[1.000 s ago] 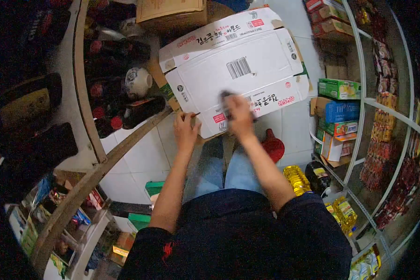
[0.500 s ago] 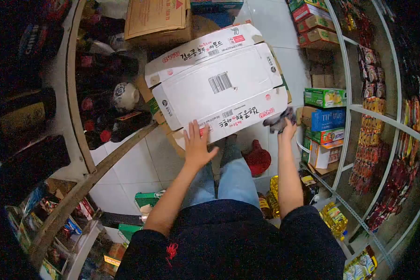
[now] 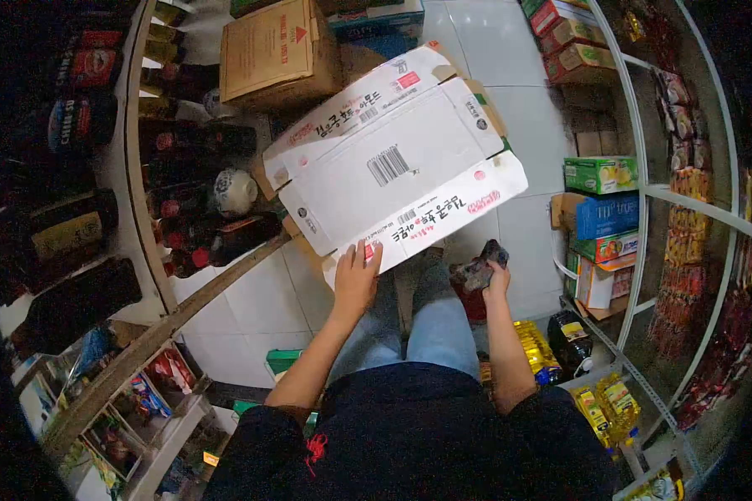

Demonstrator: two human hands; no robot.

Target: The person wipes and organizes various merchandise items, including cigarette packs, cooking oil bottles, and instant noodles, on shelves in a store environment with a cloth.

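A flattened white cardboard carton (image 3: 430,159) with a barcode and printed red and black lettering lies tilted in front of me, over other brown cardboard. My left hand (image 3: 358,280) rests on its near left corner, fingers apart and lying flat on the edge. To the right, off the carton's near edge, my right hand (image 3: 497,280) is closed on a crumpled dark grey cloth (image 3: 479,265). Behind the cloth a red object (image 3: 475,307) on the floor is mostly hidden.
Bottles and a patterned white bowl (image 3: 235,191) fill the left shelf. A closed brown box (image 3: 269,52) stands behind the carton. On the right are a green box (image 3: 600,174), a blue box (image 3: 606,217), hanging packets (image 3: 687,217) and yellow oil bottles (image 3: 536,351).
My right hand has drawn back from the carton's right edge toward my body, carrying the cloth. The carton is turned slightly, its right end nearer. My left hand stays at its corner.
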